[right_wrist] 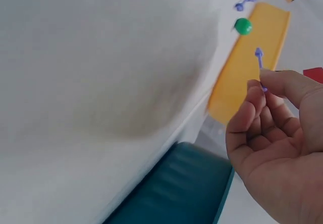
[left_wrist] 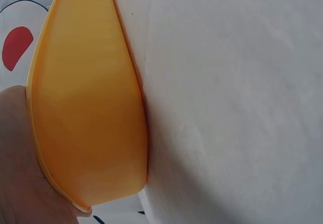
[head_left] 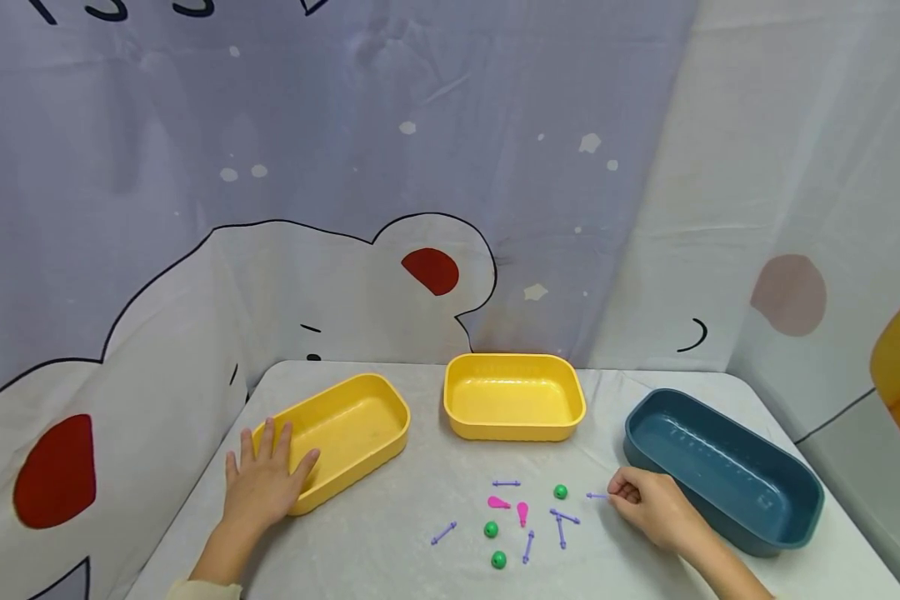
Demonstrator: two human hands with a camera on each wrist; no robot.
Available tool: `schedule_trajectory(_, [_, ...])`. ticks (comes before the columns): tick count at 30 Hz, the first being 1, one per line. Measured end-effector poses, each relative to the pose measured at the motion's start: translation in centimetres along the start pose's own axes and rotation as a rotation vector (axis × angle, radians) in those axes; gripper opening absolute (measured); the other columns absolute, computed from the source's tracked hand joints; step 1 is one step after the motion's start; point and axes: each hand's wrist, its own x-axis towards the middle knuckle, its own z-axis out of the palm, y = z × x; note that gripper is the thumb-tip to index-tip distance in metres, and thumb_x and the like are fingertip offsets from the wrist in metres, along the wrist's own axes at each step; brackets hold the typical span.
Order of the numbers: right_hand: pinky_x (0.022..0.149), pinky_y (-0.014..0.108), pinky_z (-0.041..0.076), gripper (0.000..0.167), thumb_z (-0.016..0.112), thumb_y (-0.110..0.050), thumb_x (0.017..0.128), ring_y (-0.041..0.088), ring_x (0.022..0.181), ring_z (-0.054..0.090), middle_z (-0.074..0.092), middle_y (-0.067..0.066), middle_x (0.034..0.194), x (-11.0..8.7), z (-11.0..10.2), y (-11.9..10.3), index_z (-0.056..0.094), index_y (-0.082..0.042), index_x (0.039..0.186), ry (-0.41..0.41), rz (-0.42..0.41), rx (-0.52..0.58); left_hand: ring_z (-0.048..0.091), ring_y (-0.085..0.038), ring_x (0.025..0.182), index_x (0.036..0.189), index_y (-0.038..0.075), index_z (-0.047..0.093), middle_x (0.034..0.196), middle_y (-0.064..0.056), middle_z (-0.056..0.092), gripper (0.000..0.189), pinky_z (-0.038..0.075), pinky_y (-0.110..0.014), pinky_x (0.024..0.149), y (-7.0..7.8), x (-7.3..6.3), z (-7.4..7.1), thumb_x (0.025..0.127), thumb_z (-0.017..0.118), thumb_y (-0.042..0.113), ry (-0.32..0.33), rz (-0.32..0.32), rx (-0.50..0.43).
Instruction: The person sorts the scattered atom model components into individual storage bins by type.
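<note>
Pinching a stick (head_left: 597, 497), the right hand (head_left: 651, 507) sits just beside the edge of the blue bin (head_left: 720, 467); leftward, table (head_left: 360, 546) stretches past beads (head_left: 491, 529) toward the left hand (head_left: 261, 487), fingers spread over a yellow bin (head_left: 352, 425).

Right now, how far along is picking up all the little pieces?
Barely begun, I think: I can make out no pieces in the middle yellow tray or the blue tray. The right hand pinches one purple stick; the left hand rests on the other yellow tray. Still left on the table: five purple sticks, three green beads and two pink pieces.
</note>
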Motion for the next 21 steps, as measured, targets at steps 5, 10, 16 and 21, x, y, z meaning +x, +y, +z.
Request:
schedule_trajectory(5, [0.061,0.020,0.049,0.018,0.078,-0.006,0.085,0.000,0.066,0.053,0.061,-0.013,0.072,1.0,0.3,-1.4,0.067,-0.019,0.082,0.064,-0.019,0.057,-0.004,-0.062,0.146,0.159,-0.003,0.021,0.164,-0.032,0.006,0.090,-0.004,-0.078,0.111,-0.1,0.1,0.0,0.102,0.032,0.066,0.007,0.003,0.013])
schedule_trajectory(10, [0.058,0.020,0.046,0.018,0.079,-0.007,0.085,0.001,0.064,0.050,0.058,-0.013,0.069,1.8,0.6,-2.6,0.067,-0.019,0.082,0.100,-0.038,0.081,-0.003,-0.063,0.145,0.159,-0.002,0.023,0.164,-0.032,0.007,0.092,-0.004,-0.079,0.110,-0.2,0.3,0.2,0.101,0.029,0.070,0.006,0.006,0.014])
schedule_trajectory(16, [0.057,0.021,0.043,0.017,0.080,-0.010,0.085,0.004,0.063,0.048,0.055,-0.012,0.067,2.7,0.8,-3.9,0.067,-0.020,0.082,0.113,-0.039,0.092,-0.003,-0.063,0.145,0.159,-0.001,0.023,0.164,-0.032,0.008,0.093,-0.004,-0.079,0.110,-0.2,0.4,0.3,0.100,0.028,0.071,0.003,0.004,0.020])
schedule_trajectory(21, [0.056,0.020,0.043,0.016,0.080,-0.011,0.086,0.005,0.063,0.048,0.055,-0.011,0.067,3.4,1.0,-4.6,0.068,-0.020,0.083,0.118,-0.061,0.119,-0.004,-0.063,0.145,0.159,-0.002,0.023,0.164,-0.032,0.008,0.091,-0.004,-0.079,0.110,-0.2,0.4,0.2,0.101,0.032,0.068,-0.003,0.000,0.016])
